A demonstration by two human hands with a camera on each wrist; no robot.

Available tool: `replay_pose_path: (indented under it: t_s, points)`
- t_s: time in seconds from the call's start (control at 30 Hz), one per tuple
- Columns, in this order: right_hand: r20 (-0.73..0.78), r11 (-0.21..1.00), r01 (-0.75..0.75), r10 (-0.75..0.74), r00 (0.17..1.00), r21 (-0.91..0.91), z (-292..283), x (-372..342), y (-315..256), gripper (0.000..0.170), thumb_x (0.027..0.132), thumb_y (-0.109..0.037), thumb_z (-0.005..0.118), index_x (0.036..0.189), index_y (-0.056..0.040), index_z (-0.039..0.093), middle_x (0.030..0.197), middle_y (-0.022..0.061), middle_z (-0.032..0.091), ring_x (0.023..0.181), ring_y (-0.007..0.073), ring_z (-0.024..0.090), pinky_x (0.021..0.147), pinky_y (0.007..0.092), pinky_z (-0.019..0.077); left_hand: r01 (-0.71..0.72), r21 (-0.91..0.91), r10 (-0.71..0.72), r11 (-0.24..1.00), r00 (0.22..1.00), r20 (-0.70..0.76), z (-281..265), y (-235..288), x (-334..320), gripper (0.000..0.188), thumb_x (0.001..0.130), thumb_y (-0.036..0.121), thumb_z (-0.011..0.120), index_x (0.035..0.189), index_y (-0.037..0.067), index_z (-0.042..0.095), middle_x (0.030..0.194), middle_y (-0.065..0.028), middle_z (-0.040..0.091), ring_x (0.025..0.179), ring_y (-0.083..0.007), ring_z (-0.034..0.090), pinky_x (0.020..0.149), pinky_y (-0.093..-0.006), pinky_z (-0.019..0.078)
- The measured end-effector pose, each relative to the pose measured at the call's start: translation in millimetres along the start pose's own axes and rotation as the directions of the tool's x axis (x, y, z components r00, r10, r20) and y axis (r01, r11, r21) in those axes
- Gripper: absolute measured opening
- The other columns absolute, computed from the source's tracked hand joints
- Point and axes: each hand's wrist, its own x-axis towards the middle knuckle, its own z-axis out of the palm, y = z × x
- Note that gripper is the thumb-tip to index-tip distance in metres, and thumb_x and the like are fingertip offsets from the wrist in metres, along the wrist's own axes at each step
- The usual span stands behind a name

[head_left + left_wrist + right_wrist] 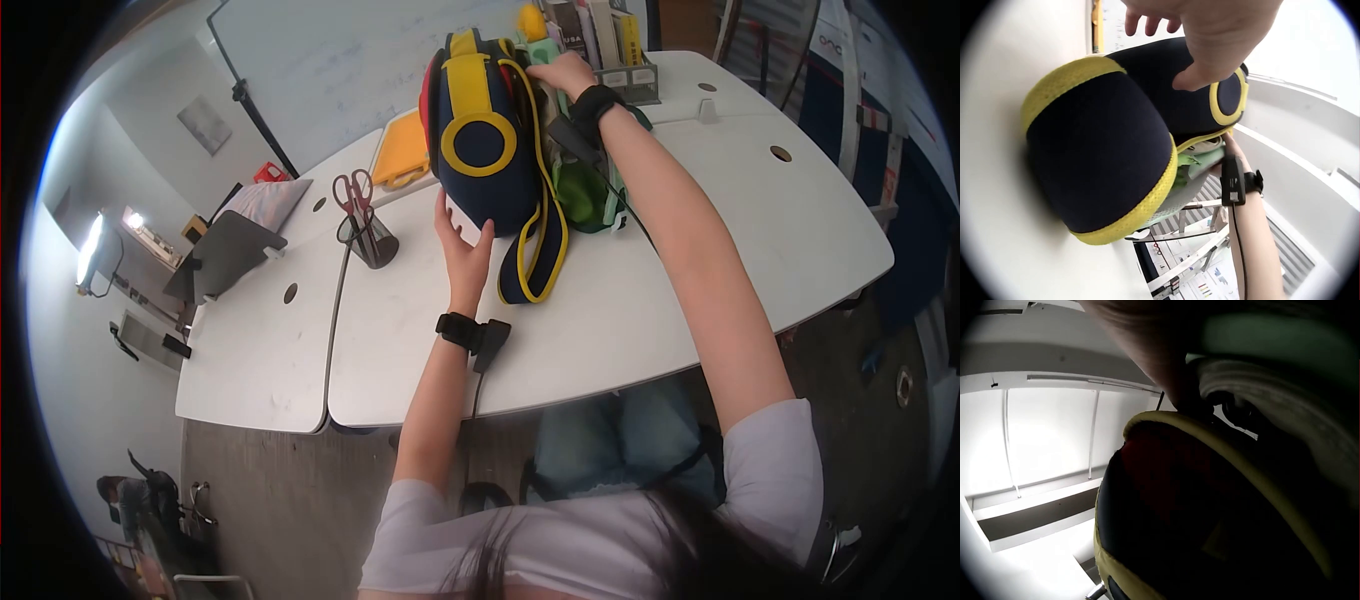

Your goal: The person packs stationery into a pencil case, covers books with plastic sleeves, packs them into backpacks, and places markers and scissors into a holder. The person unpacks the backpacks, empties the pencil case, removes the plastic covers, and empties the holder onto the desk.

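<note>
A navy backpack [490, 190] with yellow trim and a yellow ring on its panel stands on the white table [420, 330]. My left hand [466, 262] is at its near lower end, thumb and fingers spread apart. Seen from the left wrist, that hand reaches over the dark fabric with the thumb right at it. At the far right side of the backpack is my right hand [565, 75], by its yellow-trimmed edge and a pale green item [543, 52]. Its fingertips are mostly hidden, so I cannot tell whether they grip. Below it sits a green bag-like thing [582, 195].
Left of the backpack stand scissors [353, 190] in a black mesh cup [375, 247]. An orange tray-like thing [402, 150] lies behind. Books [600, 35] fill a grey holder [640, 84] at the back right. A yellow-edged strap [536, 260] hangs toward the table's near side.
</note>
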Motion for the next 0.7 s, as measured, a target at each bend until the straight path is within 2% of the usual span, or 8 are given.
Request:
replay_pose_path:
  t_s: [0.07,0.17,0.27,0.33,0.47,0.5,0.63,0.7]
  points:
    - [0.287,0.994,-0.009,0.04,0.957,-0.108,-6,5,5,0.058,0.068,-0.051,0.061,0.096,-0.0007,0.064,0.105,0.0185,0.06,0.098,0.0322,0.057,0.082,0.0372,0.0453,-0.053,0.072,0.056,0.996,0.998,-0.033,4,11,6,0.077,0.077,0.009,0.063,0.138,0.008,0.017,0.142,-0.0166,0.019,0.131,-0.032,0.021,0.102,-0.0431,0.0265]
    - [0.261,0.997,0.045,-0.028,0.965,-0.058,-5,5,27,0.052,0.071,-0.053,0.056,0.075,-0.0019,0.066,0.086,0.0161,0.065,0.086,0.0329,0.059,0.075,0.0383,0.0448,-0.27,0.324,0.31,0.907,0.947,-0.078,22,50,25,0.081,0.074,0.013,0.067,0.138,0.008,0.018,0.141,-0.0236,0.016,0.132,-0.0365,0.013,0.103,-0.0444,0.0232]
    - [0.186,1.0,-0.018,0.015,0.982,0.012,18,19,75,0.05,0.072,-0.05,0.058,0.073,-0.0003,0.063,0.083,0.0145,0.064,0.078,0.0287,0.059,0.072,0.0381,0.044,-0.29,0.394,0.361,0.872,0.925,-0.118,53,77,56,0.097,0.068,0.02,0.074,0.14,0.009,0.01,0.14,-0.0303,0.007,0.132,-0.0434,0.007,0.102,-0.0527,0.019]
    - [0.265,0.977,-0.09,0.036,0.964,0.193,9,6,92,0.05,0.072,-0.05,0.058,0.077,-0.0005,0.062,0.087,0.0126,0.064,0.08,0.0257,0.058,0.073,0.036,0.043,0.05,0.393,-0.005,0.918,0.993,-0.116,73,92,73,0.113,0.061,0.025,0.079,0.141,0.012,0.0,0.14,-0.033,-0.002,0.13,-0.0486,0.002,0.098,-0.0624,0.0175]
    - [0.497,0.766,-0.491,0.261,0.828,0.415,-27,-42,90,0.038,0.071,-0.045,0.06,0.093,-0.0145,0.058,0.107,0.0064,0.05,0.093,0.0179,0.042,0.076,0.0279,0.0321,0.202,0.468,-0.127,0.86,0.974,-0.186,95,72,92,0.116,0.061,0.022,0.077,0.141,0.013,-0.007,0.141,-0.0303,-0.004,0.131,-0.0483,0.0,0.094,-0.067,0.0192]
    - [0.492,0.715,-0.545,0.317,0.811,0.438,-16,-38,103,0.04,0.074,-0.046,0.056,0.094,-0.0112,0.061,0.115,0.0079,0.049,0.103,0.0207,0.041,0.086,0.0345,0.0309,0.203,0.467,-0.123,0.861,0.973,-0.195,97,65,94,0.116,0.061,0.022,0.077,0.141,0.013,-0.007,0.141,-0.0303,-0.004,0.131,-0.0483,0.0,0.094,-0.067,0.0192]
    - [0.617,0.493,-0.641,0.239,0.75,0.588,-24,-47,113,0.034,0.074,-0.036,0.06,0.096,-0.0097,0.058,0.111,0.0098,0.052,0.102,0.0204,0.047,0.082,0.0337,0.0395,0.156,0.405,-0.038,0.901,0.958,-0.284,94,54,86,0.098,0.061,0.005,0.064,0.14,0.007,0.004,0.14,-0.0301,0.007,0.13,-0.0454,0.011,0.099,-0.0588,0.0215]
    - [0.621,0.4,-0.657,0.235,0.748,0.639,-36,-53,107,0.032,0.074,-0.031,0.062,0.096,-0.0088,0.058,0.11,0.0105,0.054,0.1,0.0206,0.05,0.08,0.034,0.0427,-0.075,0.398,0.187,0.915,0.95,-0.251,82,36,81,0.078,0.061,0.004,0.063,0.129,0.001,0.025,0.131,-0.0276,0.026,0.122,-0.0429,0.027,0.099,-0.0478,0.0291]
